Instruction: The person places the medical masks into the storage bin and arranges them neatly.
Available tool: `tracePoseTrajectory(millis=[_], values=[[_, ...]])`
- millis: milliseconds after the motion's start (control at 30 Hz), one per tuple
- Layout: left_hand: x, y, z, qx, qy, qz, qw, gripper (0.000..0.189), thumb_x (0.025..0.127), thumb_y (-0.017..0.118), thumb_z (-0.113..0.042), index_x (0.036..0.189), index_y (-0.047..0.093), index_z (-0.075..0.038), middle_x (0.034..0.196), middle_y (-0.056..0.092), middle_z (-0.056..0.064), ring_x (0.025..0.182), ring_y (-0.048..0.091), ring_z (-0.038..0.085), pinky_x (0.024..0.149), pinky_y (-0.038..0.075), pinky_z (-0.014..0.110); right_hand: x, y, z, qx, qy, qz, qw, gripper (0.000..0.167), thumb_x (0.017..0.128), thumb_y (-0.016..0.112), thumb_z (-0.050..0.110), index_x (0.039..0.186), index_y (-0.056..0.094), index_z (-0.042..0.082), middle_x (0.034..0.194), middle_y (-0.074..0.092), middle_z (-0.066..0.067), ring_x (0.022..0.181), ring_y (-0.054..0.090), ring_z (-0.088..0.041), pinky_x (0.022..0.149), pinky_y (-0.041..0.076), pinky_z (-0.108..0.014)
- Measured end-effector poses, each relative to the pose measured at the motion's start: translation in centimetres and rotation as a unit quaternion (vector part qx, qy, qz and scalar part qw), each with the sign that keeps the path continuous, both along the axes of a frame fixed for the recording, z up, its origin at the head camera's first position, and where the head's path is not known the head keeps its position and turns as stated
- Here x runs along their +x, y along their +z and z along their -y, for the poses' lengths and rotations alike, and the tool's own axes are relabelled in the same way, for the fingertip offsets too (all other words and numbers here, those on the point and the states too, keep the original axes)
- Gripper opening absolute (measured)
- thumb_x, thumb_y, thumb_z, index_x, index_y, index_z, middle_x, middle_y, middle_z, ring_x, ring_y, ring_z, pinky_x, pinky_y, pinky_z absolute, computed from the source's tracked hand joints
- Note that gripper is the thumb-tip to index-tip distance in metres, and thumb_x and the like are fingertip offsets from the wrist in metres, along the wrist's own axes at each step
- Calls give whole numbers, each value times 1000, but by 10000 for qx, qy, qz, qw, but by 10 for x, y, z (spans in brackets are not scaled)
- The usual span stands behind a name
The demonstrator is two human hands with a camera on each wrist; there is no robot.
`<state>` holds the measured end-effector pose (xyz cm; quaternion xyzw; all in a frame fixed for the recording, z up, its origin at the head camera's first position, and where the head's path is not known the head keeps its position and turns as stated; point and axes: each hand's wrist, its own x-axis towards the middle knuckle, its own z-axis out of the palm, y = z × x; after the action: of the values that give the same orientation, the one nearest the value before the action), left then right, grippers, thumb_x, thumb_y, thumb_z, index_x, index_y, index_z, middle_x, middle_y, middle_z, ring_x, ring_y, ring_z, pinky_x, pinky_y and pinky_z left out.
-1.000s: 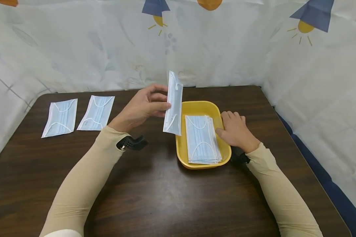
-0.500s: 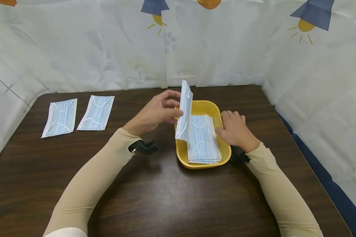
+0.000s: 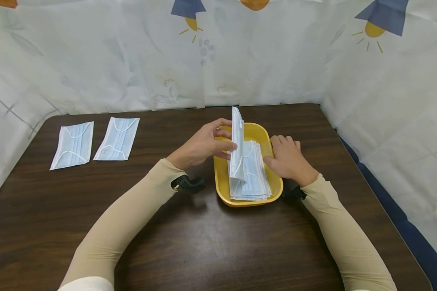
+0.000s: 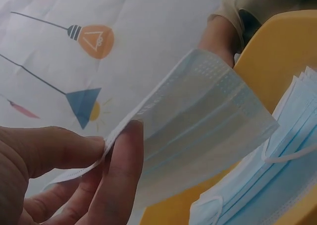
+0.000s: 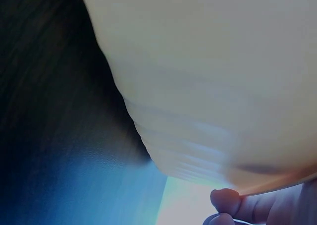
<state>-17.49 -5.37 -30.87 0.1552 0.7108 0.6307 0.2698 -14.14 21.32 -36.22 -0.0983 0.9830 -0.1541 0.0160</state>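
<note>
My left hand (image 3: 207, 143) pinches a pale blue pleated face mask (image 3: 238, 165) by its edge, thumb on one side and fingers on the other. The mask stands nearly upright above a yellow basket (image 3: 221, 192). Inside it lies a slightly fanned stack of similar masks (image 3: 256, 186) with white ear loops, partly covered by the held one. In the left wrist view the held mask (image 4: 198, 131) spreads out from the fingertips over the basket. My right hand (image 3: 290, 159) grips the basket's right rim; the right wrist view shows its fingertips (image 5: 225, 200) by the basket's wall (image 5: 208, 86).
Two masks lie flat and side by side at the far left of the dark wooden table (image 3: 189, 242), the outer mask (image 3: 73, 145) and the inner mask (image 3: 117, 139). A white patterned curtain (image 3: 131, 60) stands behind the table's back edge.
My left hand has carried the held mask to the right and lower, from the basket's left side to over the stack. The right hand and the basket stay in place.
</note>
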Motion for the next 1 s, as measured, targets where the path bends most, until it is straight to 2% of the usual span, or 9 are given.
tracePoseTrajectory(millis=[200,333,433,700,867,1000], values=[[1,-3,-12,92,-98,-14,9999,61,91,74,-2,145,48,-16,120,64,16,97,71,28,88,62,55,-1,-1,0,50,-1,14,10000,41,91,50,27,121,55,-1,102,57,-14,92,43,-33,80,31,-45],[2,-7,-20,204,-237,61,9995,60,91,73,1,144,48,-13,118,65,16,94,71,26,86,64,53,-1,0,0,53,-2,77,10000,42,91,50,28,122,55,0,105,57,-15,94,44,-34,81,32,-46],[2,-11,-25,120,-369,94,9992,60,92,70,3,145,46,-10,117,65,16,94,70,25,83,65,50,-1,0,-1,64,14,108,9999,43,91,49,28,122,54,-1,105,57,-15,94,44,-34,81,32,-47],[1,-17,-25,-845,-522,-57,9950,64,94,71,-1,149,40,-10,127,61,18,100,71,28,84,66,45,-2,0,0,65,25,123,9999,44,91,49,29,123,54,-1,108,57,-15,95,44,-34,83,32,-48],[1,-15,-20,-1588,-577,-459,9846,69,94,72,-5,153,36,-11,129,63,18,99,73,28,81,66,40,-2,0,-1,52,29,50,10000,41,91,48,27,120,55,-1,103,56,-14,92,42,-34,80,31,-46],[1,-14,-19,-1927,-639,-617,9772,77,93,72,-4,158,31,-10,128,64,20,97,73,26,83,66,40,-1,0,0,1,36,30,10000,37,91,48,26,117,55,0,98,54,-13,89,41,-33,78,29,-44]])
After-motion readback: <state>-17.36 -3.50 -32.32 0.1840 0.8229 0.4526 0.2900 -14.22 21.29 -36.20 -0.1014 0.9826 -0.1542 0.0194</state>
